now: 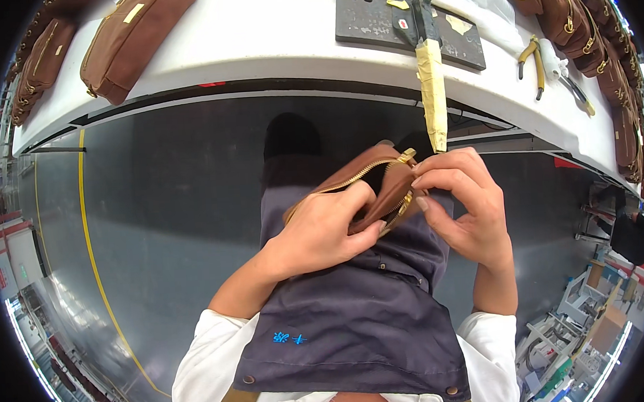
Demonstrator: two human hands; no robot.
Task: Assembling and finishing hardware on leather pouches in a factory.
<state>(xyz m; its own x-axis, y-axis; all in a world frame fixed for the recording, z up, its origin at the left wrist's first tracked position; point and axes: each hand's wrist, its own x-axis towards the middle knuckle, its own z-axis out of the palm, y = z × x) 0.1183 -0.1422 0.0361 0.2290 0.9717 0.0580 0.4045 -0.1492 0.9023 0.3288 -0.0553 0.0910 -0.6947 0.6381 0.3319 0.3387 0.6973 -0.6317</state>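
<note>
Left hand (324,234) grips brown leather pouch (372,187) below the table (270,36) edge; right hand (464,204) pinches its brass zipper (405,156) end.

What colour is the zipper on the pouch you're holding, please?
Gold zipper on a brown pouch, head view.

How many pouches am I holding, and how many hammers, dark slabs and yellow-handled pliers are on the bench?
Held pouch: 1
Hammer: 1
Dark slab: 1
Yellow-handled pliers: 1
Total: 4
</note>
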